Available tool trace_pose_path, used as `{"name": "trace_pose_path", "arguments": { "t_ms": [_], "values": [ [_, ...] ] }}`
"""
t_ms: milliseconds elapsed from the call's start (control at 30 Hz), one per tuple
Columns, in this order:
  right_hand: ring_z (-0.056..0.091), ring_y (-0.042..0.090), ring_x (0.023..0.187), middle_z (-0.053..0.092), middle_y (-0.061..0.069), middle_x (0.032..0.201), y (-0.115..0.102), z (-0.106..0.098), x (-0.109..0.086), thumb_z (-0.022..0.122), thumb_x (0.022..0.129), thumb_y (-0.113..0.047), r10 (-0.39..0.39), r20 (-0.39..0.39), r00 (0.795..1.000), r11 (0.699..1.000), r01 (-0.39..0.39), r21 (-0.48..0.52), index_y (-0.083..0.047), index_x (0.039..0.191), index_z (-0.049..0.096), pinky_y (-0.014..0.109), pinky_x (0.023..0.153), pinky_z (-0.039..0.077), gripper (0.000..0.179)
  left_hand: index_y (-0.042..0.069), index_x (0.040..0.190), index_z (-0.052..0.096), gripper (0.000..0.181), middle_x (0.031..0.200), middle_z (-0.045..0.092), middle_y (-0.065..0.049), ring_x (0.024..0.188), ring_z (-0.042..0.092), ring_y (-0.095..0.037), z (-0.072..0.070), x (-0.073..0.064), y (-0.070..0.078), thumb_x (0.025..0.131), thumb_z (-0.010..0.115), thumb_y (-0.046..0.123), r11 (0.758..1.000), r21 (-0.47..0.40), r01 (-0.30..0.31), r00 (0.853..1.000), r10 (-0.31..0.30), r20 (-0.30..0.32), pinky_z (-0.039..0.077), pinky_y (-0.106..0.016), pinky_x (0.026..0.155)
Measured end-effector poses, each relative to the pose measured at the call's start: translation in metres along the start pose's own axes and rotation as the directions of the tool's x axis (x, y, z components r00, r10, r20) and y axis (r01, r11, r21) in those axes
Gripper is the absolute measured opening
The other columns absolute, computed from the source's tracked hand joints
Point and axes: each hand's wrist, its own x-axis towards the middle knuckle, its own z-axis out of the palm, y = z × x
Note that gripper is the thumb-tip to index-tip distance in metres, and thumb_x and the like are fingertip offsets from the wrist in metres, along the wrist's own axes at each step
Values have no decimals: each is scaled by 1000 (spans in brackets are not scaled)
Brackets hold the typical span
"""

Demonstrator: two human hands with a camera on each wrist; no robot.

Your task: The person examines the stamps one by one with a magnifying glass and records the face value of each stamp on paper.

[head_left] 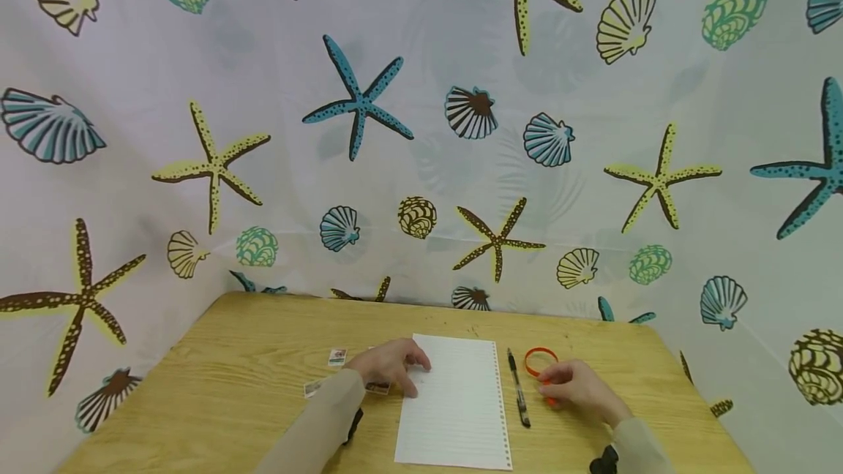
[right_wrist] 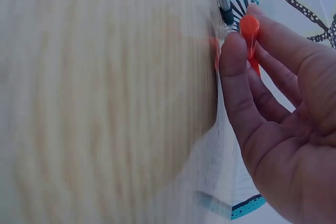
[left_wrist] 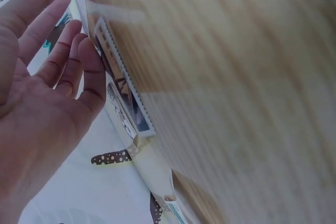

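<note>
My right hand [head_left: 582, 388] pinches the handle of a red-rimmed magnifying glass [head_left: 541, 349] between thumb and fingers; its round rim points away on the table. In the right wrist view the rounded orange-red handle end [right_wrist: 250, 25] sticks up between the fingertips. My left hand [head_left: 388, 364] reaches over the left edge of a lined sheet of paper [head_left: 454, 408], fingers loosely bent and holding nothing. Beside and partly under that hand lie several postage stamps, one [head_left: 337, 357] farther back, another [head_left: 378, 388] by the wrist. A perforated stamp edge [left_wrist: 126, 85] shows near the left fingers.
A black pen [head_left: 518, 388] lies between the paper and the magnifying glass. The wooden table [head_left: 217, 386] ends at a curtain [head_left: 421, 174] printed with shells and starfish, which hangs behind and along both sides.
</note>
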Motion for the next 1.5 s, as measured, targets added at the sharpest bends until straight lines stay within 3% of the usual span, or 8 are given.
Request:
{"name": "trace_pose_path", "arguments": {
  "t_ms": [233,767,1500],
  "values": [
    [61,10,65,70,5,92,6,-8,-8,71,90,-16,40,48,998,996,-43,75,9,117,64,27,62,55,37,9,110,71,45,127,59,-11,124,51,-35,2,0,0,70,84,-4,1000,-3,-2,1000,2,18,40,-53,106],
    [57,9,58,68,1,83,6,-11,-9,73,89,-16,83,1,997,996,-83,-27,3,109,69,27,57,53,28,8,111,70,44,130,56,-11,124,52,-34,6,-4,-1,71,84,-4,1000,-5,0,1000,0,16,40,-52,107],
    [52,8,59,64,-1,77,6,-9,-10,71,90,-14,65,-2,998,998,-65,-27,4,110,68,24,55,48,27,12,113,69,45,134,53,-10,131,47,-34,1,-5,-3,73,83,-1,1000,14,14,999,-15,33,37,-52,110]
  ]
}}
